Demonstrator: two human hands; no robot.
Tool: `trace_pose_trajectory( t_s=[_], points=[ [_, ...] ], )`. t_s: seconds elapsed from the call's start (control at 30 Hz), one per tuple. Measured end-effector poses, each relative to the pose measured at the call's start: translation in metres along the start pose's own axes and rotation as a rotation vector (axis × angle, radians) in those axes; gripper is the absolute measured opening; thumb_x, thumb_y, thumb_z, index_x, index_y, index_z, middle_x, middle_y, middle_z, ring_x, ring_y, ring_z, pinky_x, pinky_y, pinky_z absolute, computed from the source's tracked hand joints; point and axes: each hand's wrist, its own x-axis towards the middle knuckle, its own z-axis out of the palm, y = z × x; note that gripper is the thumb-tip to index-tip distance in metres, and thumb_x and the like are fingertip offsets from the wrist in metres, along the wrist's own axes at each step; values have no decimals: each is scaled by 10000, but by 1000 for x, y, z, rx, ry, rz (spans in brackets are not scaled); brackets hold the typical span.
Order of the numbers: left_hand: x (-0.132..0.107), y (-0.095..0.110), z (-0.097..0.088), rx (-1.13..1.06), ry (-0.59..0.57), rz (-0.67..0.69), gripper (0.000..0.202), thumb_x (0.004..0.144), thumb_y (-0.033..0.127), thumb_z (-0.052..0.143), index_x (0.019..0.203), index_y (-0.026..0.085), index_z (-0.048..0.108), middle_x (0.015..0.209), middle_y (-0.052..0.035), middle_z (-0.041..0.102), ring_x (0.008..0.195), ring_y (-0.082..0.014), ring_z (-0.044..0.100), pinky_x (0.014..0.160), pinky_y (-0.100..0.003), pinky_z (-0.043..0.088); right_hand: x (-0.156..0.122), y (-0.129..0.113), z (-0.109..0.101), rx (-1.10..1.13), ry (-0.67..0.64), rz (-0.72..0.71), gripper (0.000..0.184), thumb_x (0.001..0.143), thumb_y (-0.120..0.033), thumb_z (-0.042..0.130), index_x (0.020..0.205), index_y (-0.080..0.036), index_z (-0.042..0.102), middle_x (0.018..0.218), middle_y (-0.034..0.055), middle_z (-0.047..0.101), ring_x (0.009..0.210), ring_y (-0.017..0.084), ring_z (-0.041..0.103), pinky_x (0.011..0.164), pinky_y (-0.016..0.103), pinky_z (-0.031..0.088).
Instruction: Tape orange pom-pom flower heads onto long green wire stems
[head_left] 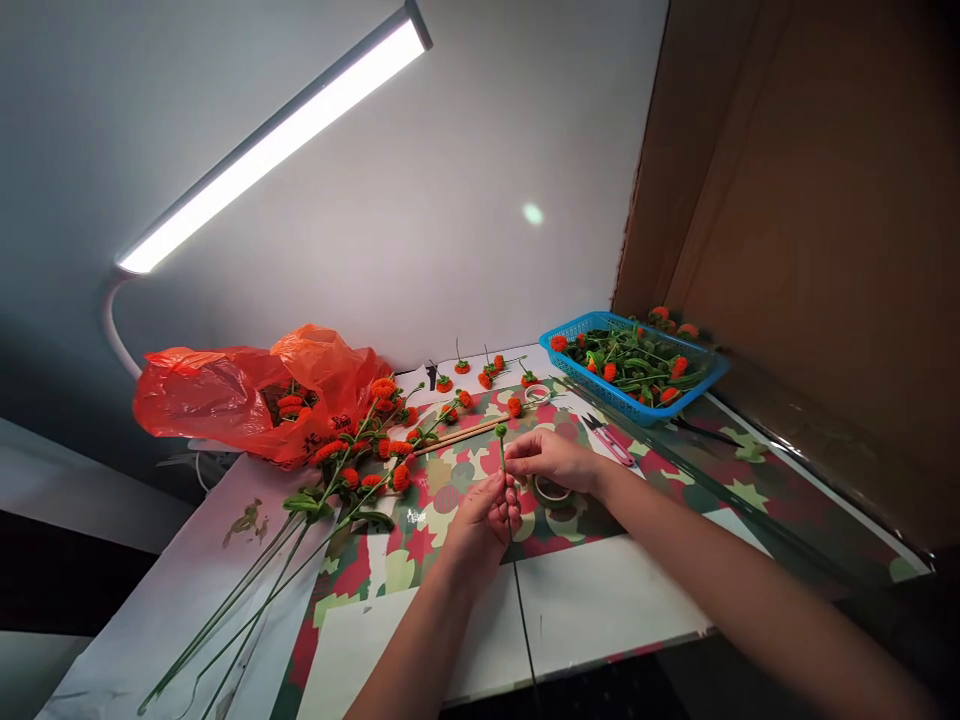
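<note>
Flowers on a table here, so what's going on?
A person's left hand holds a thin stem with a green bud on top; the right hand is close beside it, just below the bud. Orange flowers lie beyond the hands and by a red bag; more sit in a blue basket.

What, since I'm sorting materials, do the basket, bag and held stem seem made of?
Basket: likely plastic, smooth; evenly pierced walls look molded. Bag: thin, shiny plastic film; it crinkles and glints. Stem: perhaps wire, dull; thin and straight, but too small to be sure.
</note>
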Motion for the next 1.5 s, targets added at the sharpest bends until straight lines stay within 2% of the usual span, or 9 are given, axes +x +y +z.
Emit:
trace_pose_trajectory(
  t_s=[0.27,0.43,0.53,0.83,0.93,1.07,1.17,1.37,1.5],
  points=[
    [2,-3,-3,-8,37,-9,255,599,233,778,724,118,588,541,33,573,422,-28,525,417,-107,441,0,1,-1,-42,14,-1,254,699,-364,682,724,-127,596,637,-26,531,581,76,434,541,213,311],
    [2,-4,-4,-43,29,-26,250,608,238,774,723,126,583,547,45,564,416,-21,510,392,-106,420,1,2,3,59,37,20,226,687,-264,678,872,-148,621,768,-3,588,706,102,519,663,229,385],
    [3,-4,-4,-66,45,-15,266,593,227,783,746,124,592,541,49,560,419,-22,513,392,-106,418,2,3,7,137,57,53,185,703,-244,624,855,-142,650,764,8,596,704,100,530,700,236,398],
    [3,-5,-4,-114,38,-3,287,562,235,799,733,125,597,537,54,554,421,-18,503,405,-108,415,3,14,13,120,71,33,317,718,-443,657,724,-135,580,632,-9,555,560,88,498,530,223,353],
    [3,-5,-4,2,43,29,317,545,306,802,723,126,611,546,36,570,433,-45,523,402,-136,425,4,17,12,112,91,41,343,701,-463,667,705,-134,572,614,-13,551,537,88,498,507,221,344],
    [0,-5,-2,381,163,265,325,591,383,759,749,119,655,601,-19,628,474,-102,568,398,-178,420,6,18,11,80,193,3,328,663,-436,704,669,-129,587,554,-35,517,495,71,453,477,214,298],
    [-3,-5,0,525,212,374,286,616,378,739,729,123,673,613,-31,643,479,-113,570,402,-186,400,7,17,11,19,221,-15,329,664,-434,701,633,-128,585,535,-33,514,498,72,433,485,220,286],
    [-3,-4,-1,283,124,275,291,578,342,771,710,118,640,556,-6,607,479,-84,547,447,-166,412,5,17,7,28,120,-2,348,683,-456,684,653,-119,600,534,-52,453,475,48,334,466,219,238],
    [-1,-5,-2,11,15,88,311,549,291,795,716,125,593,530,42,536,416,-33,479,400,-127,380,4,16,4,116,17,29,352,677,-454,692,662,-115,600,584,-24,502,526,70,438,520,225,328]
  ],
)
